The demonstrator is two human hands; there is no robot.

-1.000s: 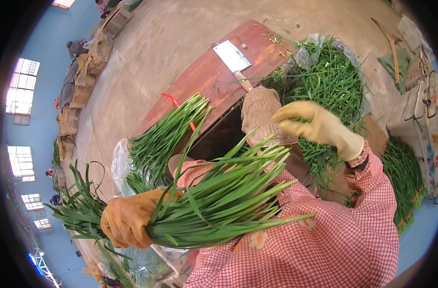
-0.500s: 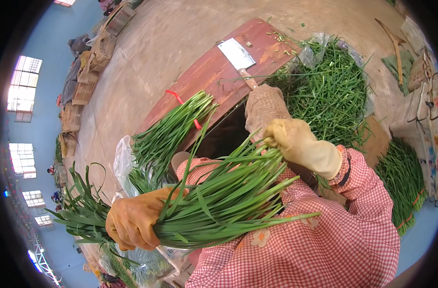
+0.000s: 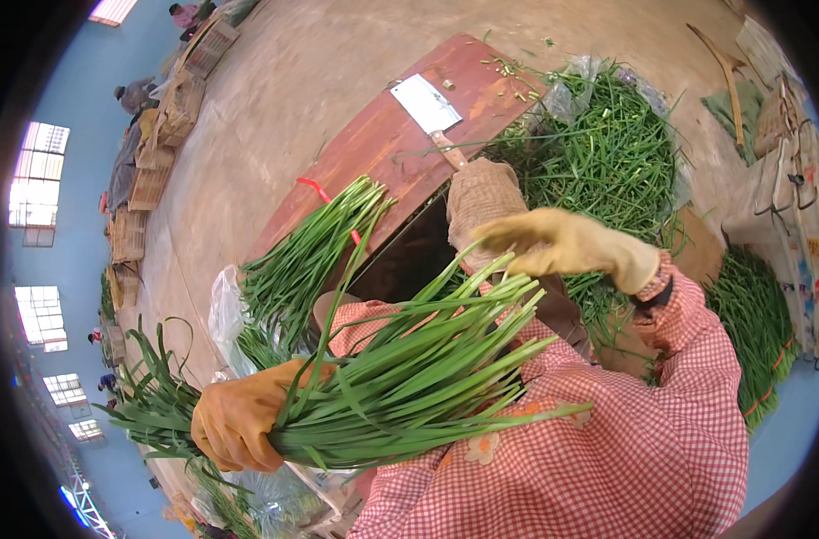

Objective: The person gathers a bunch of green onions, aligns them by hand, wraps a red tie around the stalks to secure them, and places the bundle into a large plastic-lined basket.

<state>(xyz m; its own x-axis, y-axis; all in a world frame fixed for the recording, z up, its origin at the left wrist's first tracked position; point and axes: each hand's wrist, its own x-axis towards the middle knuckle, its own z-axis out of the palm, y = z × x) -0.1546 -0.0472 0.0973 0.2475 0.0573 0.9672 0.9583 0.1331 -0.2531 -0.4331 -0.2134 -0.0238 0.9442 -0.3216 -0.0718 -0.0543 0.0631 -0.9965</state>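
My left hand, in an orange-brown glove, is closed around the middle of a large bunch of garlic chives lying across my lap. Dark leaf tips stick out past the fist on the left, and pale stem ends fan out to the right. Just above those ends is my right hand in a cream glove, its fingers stretched out and slightly blurred. Whether its fingertips touch a stem is hard to see. A smaller bunch of chives rests on the near-left part of a reddish wooden bench, by red ties.
A cleaver lies on the bench, handle toward me, near cut scraps. Right of the bench is a big heap of loose greens on plastic. Tied greens lie at the far right. Cardboard boxes line the blue wall.
My right hand has let go of the stem ends: its fingers have opened and stretched out to the left above them. My left hand keeps its hold on the bunch. The view has shifted slightly.
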